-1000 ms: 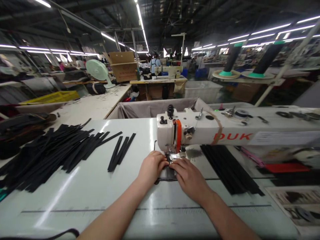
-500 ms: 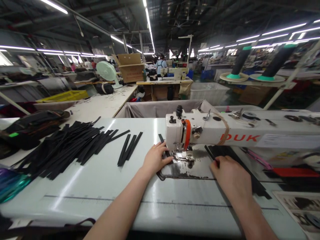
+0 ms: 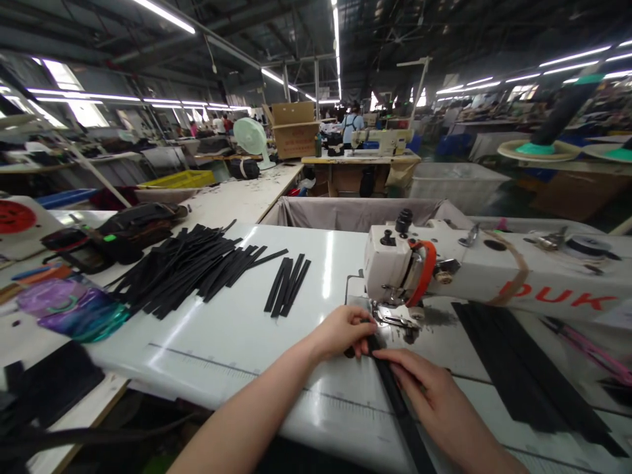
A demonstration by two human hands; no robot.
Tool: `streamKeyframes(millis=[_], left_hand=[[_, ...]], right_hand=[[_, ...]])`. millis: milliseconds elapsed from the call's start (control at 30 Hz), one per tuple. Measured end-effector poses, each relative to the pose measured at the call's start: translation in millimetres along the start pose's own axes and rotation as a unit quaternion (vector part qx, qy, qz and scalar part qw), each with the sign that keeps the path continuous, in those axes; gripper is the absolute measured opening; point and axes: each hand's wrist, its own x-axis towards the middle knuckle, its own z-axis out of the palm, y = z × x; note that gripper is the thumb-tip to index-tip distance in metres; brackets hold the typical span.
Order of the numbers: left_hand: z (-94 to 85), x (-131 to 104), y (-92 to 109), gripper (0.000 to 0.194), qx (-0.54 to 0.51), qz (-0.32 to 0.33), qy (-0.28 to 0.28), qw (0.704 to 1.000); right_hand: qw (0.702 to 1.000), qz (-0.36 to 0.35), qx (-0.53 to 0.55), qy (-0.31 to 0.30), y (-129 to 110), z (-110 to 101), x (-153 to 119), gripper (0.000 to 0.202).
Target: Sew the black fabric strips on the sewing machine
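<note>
Right hand (image 3: 434, 392), moved leftward beside the left hand (image 3: 340, 332), each grip pinched on a black strip (image 3: 402, 411)

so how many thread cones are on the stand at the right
2: one black cone at upper right, and a second cone beside it, mostly cut off by the right edge. Others may be out of frame.

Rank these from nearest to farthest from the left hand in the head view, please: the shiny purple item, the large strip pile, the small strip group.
From the left hand:
1. Small strip group: just left.
2. Large strip pile: farther left.
3. Shiny purple item: farthest left.
</note>
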Motion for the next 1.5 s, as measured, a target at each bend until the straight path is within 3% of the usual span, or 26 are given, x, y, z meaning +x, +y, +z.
streamKeyframes(millis=[100, 167, 267, 333, 400, 500, 667, 1033, 1500], left_hand=[[-6.0, 5, -3, 0.016, 0.041, 0.009, 0.080, 0.996], [-7.6, 6, -5, 0.021, 0.140, 0.064, 0.163, 0.975], [-3.4, 3, -6, 0.031, 0.347, 0.169, 0.263, 0.884], [0.1, 1, -6, 0.015, 0.452, 0.203, 0.244, 0.833], [2.0, 0, -7, 0.010, 0.504, 0.223, 0.192, 0.812], [3.6, 1, -10, 0.018, 0.513, 0.252, 0.159, 0.805], [7.8, 6, -16, 0.020, 0.509, 0.264, 0.172, 0.801], [13.0, 6, -18, 0.021, 0.555, 0.206, 0.172, 0.787], [17.7, 7, -13, 0.024, 0.585, 0.195, 0.183, 0.765]], right_hand=[[0.975, -0.152, -0.165, -0.001, 4, 1, 7, 0.043], [0.940, -0.212, -0.266, 0.010, 10, 5, 9, 0.043], [0.912, -0.242, -0.330, 0.022, 17, 12, 8, 0.043], [0.908, -0.242, -0.340, 0.025, 19, 15, 5, 0.044], [0.902, -0.249, -0.351, 0.022, 19, 16, 1, 0.045], [0.894, -0.264, -0.362, 0.029, 18, 15, -1, 0.045], [0.892, -0.257, -0.369, 0.047, 18, 16, 0, 0.046], [0.903, -0.241, -0.351, 0.055, 17, 19, 2, 0.045], [0.923, -0.210, -0.318, 0.053, 20, 18, 4, 0.043]])
